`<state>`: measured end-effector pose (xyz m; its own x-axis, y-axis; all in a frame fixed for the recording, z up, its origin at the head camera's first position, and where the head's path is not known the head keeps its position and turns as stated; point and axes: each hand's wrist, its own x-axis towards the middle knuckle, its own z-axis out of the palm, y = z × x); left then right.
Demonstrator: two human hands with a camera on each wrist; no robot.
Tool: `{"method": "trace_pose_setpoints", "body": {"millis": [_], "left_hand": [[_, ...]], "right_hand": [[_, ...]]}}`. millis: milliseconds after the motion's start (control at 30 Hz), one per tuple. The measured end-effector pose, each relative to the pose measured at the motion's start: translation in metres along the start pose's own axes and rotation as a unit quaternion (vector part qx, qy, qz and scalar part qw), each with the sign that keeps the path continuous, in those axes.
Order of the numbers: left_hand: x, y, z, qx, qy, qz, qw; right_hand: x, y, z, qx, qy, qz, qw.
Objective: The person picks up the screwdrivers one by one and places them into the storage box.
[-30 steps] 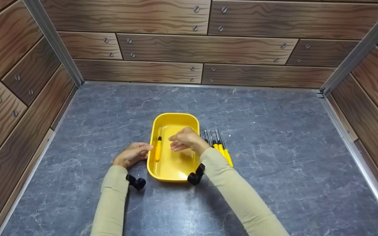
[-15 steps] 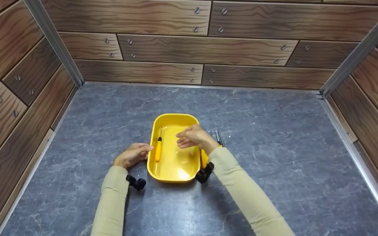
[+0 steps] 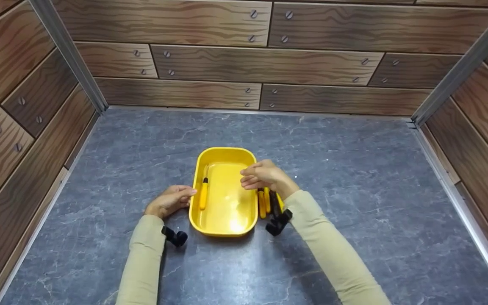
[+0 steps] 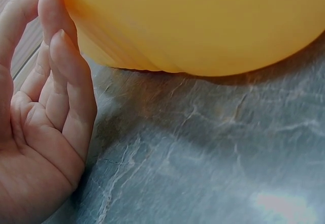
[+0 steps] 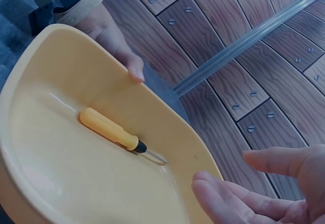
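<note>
A yellow plastic tray with high walls stands on the table, a screwdriver lying inside along its left wall. My left hand pinches the tray's left rim, thumb over the edge and fingers outside, as the left wrist view shows. Over the tray's right rim hovers my right hand, thumb and fingers apart and nothing between them, seen also in the right wrist view. Beneath it, several screwdrivers with yellow-and-black handles lie beside the tray; their shafts are hidden by the hand.
Grey marbled table surface surrounds the tray on all sides. Wood-print panels wall in the back and both sides, with metal posts at the corners. A black camera mount on the right wrist overlaps the screwdrivers.
My right hand has drawn back rightward from above the tray's middle to its right rim, fingers empty throughout. The left hand, tray and inner screwdriver have stayed in place.
</note>
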<state>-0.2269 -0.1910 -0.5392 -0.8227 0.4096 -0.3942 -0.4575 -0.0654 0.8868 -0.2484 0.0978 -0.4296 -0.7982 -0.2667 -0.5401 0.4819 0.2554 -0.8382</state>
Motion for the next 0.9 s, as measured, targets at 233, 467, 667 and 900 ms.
{"method": "trace_pose_setpoints", "body": {"millis": [233,467,667,900], "left_hand": [[0.001,-0.001,-0.002,0.002,-0.006,0.004,1.0],[0.0,-0.001,-0.001,0.003,-0.006,0.004,1.0],[0.0,0.0,0.0,0.006,-0.004,0.005,1.0],[0.0,-0.001,-0.002,0.003,-0.008,0.006,0.9999]], "right_hand": [[-0.004,0.002,-0.016,-0.001,0.007,-0.003,1.0],[-0.005,0.007,-0.028,0.008,0.005,-0.001,1.0],[-0.006,0.01,-0.033,0.008,0.01,0.001,0.9999],[-0.007,0.016,-0.039,-0.002,0.018,0.001,0.9998]]}}
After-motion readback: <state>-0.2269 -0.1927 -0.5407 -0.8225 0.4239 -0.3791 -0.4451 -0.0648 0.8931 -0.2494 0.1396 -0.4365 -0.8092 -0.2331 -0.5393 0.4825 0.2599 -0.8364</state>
